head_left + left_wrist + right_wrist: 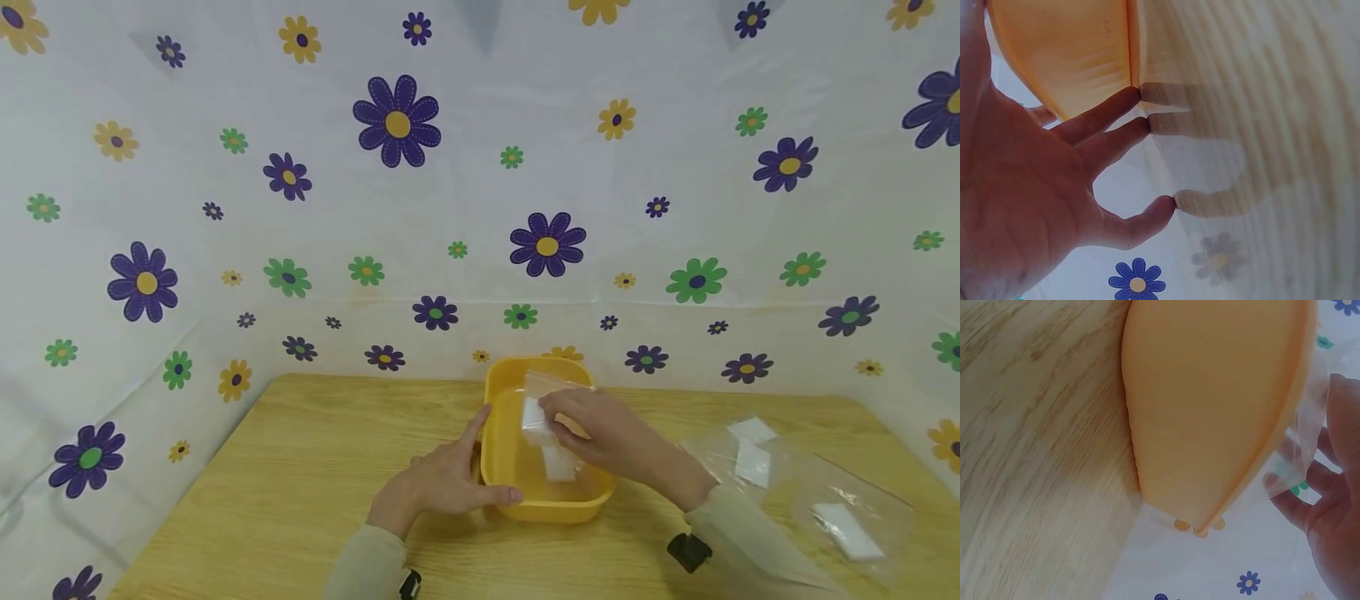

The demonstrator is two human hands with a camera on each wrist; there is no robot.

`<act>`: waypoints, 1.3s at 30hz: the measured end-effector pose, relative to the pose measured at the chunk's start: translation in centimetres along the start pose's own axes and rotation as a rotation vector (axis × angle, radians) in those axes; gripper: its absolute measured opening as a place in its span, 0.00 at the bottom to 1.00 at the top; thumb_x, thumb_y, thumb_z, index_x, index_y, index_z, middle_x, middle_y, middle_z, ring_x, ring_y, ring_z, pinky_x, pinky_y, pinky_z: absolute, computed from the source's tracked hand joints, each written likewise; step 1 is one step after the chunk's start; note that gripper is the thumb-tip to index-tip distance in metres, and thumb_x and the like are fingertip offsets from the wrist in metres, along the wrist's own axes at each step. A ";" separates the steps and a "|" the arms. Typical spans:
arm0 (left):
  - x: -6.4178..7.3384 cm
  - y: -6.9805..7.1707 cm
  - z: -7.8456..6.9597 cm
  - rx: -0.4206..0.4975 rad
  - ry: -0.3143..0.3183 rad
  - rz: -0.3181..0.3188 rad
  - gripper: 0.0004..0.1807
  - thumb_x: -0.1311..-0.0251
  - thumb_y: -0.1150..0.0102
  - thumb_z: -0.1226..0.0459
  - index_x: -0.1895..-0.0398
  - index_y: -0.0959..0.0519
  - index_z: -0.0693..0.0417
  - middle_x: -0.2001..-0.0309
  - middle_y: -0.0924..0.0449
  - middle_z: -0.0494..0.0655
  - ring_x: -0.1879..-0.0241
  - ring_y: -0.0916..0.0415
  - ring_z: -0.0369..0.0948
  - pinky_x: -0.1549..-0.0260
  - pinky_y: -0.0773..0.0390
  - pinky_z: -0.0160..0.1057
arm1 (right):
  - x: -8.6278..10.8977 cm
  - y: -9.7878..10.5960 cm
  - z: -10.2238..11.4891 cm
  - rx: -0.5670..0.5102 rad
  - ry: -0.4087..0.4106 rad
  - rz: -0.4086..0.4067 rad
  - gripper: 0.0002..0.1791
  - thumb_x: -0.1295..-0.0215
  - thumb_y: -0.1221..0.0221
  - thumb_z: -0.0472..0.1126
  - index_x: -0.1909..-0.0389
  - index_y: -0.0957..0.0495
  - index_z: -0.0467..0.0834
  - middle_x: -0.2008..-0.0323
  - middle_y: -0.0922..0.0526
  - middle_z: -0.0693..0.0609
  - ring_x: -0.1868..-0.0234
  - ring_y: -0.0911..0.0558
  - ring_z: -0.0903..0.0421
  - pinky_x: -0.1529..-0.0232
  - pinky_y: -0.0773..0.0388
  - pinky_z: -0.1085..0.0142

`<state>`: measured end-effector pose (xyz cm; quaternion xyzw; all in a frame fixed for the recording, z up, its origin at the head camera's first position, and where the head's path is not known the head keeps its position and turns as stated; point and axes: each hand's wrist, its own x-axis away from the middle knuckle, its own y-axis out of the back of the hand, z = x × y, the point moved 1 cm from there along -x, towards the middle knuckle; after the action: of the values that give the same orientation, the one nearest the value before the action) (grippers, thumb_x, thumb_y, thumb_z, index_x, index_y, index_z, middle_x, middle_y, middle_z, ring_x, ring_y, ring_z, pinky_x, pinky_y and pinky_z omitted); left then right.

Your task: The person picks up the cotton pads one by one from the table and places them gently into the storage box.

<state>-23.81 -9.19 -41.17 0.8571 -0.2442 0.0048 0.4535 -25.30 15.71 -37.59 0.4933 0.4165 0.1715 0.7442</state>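
A yellow plastic bin (498,467) stands on the table near the wall cloth. Over its inside, my right hand (592,425) pinches a clear plastic bag (538,385) with a white block (532,417) in it. The bag's clear film also shows by the right fingers in the right wrist view. Lower in the bin lies another white piece (558,463). My left hand (446,479) rests against the bin's left side, fingers spread, index finger along the left rim and thumb at the front rim. In the left wrist view, its other fingertips (1163,203) touch the tabletop.
Clear bags lie on the wooden table (315,467) right of the bin: one white block (847,532) in a bag in front, white pieces (752,462) in clear film behind it, close to the right forearm. A flower-printed cloth (465,200) rises behind the table.
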 end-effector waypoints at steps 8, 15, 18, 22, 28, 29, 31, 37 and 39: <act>0.0 -0.1 0.1 -0.025 0.012 -0.006 0.63 0.61 0.44 0.25 0.28 0.72 0.23 0.30 0.38 0.48 0.37 0.32 0.51 0.45 0.32 0.66 | -0.2 -0.9 0.1 0.024 -0.013 0.042 0.10 0.38 0.38 0.46 0.56 0.22 0.52 0.51 0.18 0.58 0.51 0.20 0.60 0.49 0.20 0.64; 0.0 0.1 0.0 -0.017 0.016 -0.011 0.64 0.62 0.44 0.25 0.28 0.73 0.23 0.29 0.40 0.49 0.36 0.34 0.52 0.44 0.33 0.67 | 0.7 -0.2 -0.2 0.040 -0.133 0.075 0.17 0.34 0.43 0.53 0.46 0.24 0.54 0.46 0.20 0.59 0.46 0.21 0.58 0.44 0.22 0.59; 0.0 0.1 0.1 0.010 0.007 -0.005 0.63 0.61 0.43 0.26 0.28 0.72 0.24 0.28 0.41 0.47 0.35 0.35 0.51 0.42 0.32 0.63 | 1.6 0.4 -0.3 0.053 -0.185 0.063 0.21 0.33 0.45 0.56 0.42 0.26 0.55 0.43 0.22 0.58 0.43 0.22 0.55 0.43 0.23 0.55; 0.0 0.0 0.1 0.022 0.001 -0.004 0.64 0.60 0.42 0.27 0.27 0.72 0.25 0.28 0.42 0.47 0.34 0.36 0.51 0.41 0.33 0.63 | 3.0 1.2 -0.7 0.056 -0.204 0.028 0.26 0.34 0.46 0.59 0.38 0.29 0.54 0.40 0.24 0.55 0.40 0.24 0.51 0.42 0.25 0.51; 0.1 0.0 0.0 0.044 0.006 0.004 0.63 0.60 0.42 0.27 0.27 0.72 0.24 0.28 0.43 0.47 0.33 0.37 0.51 0.39 0.34 0.62 | 5.2 2.5 -1.1 0.037 -0.295 0.032 0.31 0.36 0.47 0.63 0.33 0.36 0.61 0.32 0.33 0.52 0.34 0.31 0.47 0.39 0.30 0.43; 0.1 0.0 0.0 0.045 0.006 0.003 0.63 0.60 0.42 0.27 0.27 0.72 0.24 0.28 0.43 0.46 0.33 0.37 0.51 0.39 0.35 0.62 | 5.5 2.8 -1.1 0.039 -0.314 0.035 0.32 0.36 0.47 0.63 0.32 0.38 0.62 0.31 0.34 0.52 0.33 0.32 0.46 0.39 0.31 0.42; 0.1 0.0 0.0 0.043 0.008 0.000 0.63 0.61 0.42 0.27 0.28 0.72 0.23 0.28 0.43 0.46 0.33 0.37 0.51 0.39 0.35 0.62 | 6.1 3.3 -1.3 0.059 -0.328 0.032 0.33 0.37 0.47 0.63 0.31 0.40 0.63 0.30 0.36 0.51 0.32 0.34 0.45 0.40 0.32 0.40; -0.1 0.0 0.1 0.042 0.010 -0.004 0.64 0.61 0.41 0.27 0.28 0.72 0.23 0.28 0.43 0.46 0.33 0.37 0.51 0.39 0.35 0.63 | 7.7 4.6 -1.9 0.151 -0.348 -0.016 0.36 0.38 0.41 0.59 0.30 0.39 0.58 0.30 0.37 0.48 0.34 0.32 0.41 0.44 0.31 0.38; -0.2 0.0 0.1 0.044 0.016 0.000 0.64 0.62 0.41 0.27 0.28 0.72 0.23 0.28 0.43 0.45 0.33 0.37 0.50 0.39 0.35 0.63 | 8.3 5.0 -2.1 0.172 -0.358 -0.035 0.37 0.40 0.40 0.58 0.31 0.39 0.57 0.31 0.36 0.47 0.35 0.32 0.40 0.45 0.31 0.37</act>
<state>-23.97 -9.20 -41.28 0.8668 -0.2403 0.0170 0.4366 -21.26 24.70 -37.31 0.5702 0.2991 0.0320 0.7645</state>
